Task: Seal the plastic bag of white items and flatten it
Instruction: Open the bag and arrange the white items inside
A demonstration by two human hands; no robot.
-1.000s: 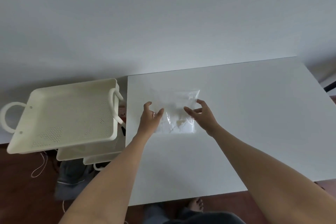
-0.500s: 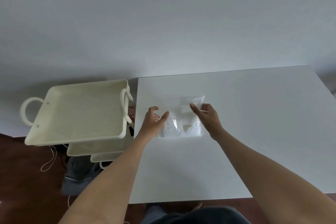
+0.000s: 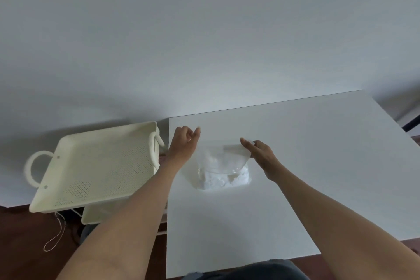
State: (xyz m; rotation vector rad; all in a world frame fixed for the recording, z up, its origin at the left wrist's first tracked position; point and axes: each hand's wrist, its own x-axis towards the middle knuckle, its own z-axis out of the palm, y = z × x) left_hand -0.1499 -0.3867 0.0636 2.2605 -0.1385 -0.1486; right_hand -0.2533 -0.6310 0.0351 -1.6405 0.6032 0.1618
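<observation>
Left hand (image 3: 184,143) curled, grip pinching plastic bag (image 3: 221,167) top corner, right hand (image 3: 259,154) pinching opposite corner, on table (image 3: 295,166)

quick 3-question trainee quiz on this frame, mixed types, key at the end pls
1. True or false: the plastic bag rests on the white table.
2. Which hand pinches the bag's top strip? A) left hand B) right hand C) neither
3. Fill in: the white items sit at the bag's ____ end, nearest the person.

Key
1. True: its filled end sits on the table while the top is lifted.
2. B: the right grip closes on the strip; the left hand is at the other top corner, its grip unclear.
3. Bottom. The cream perforated tray beside the table holds nothing visible.
</observation>
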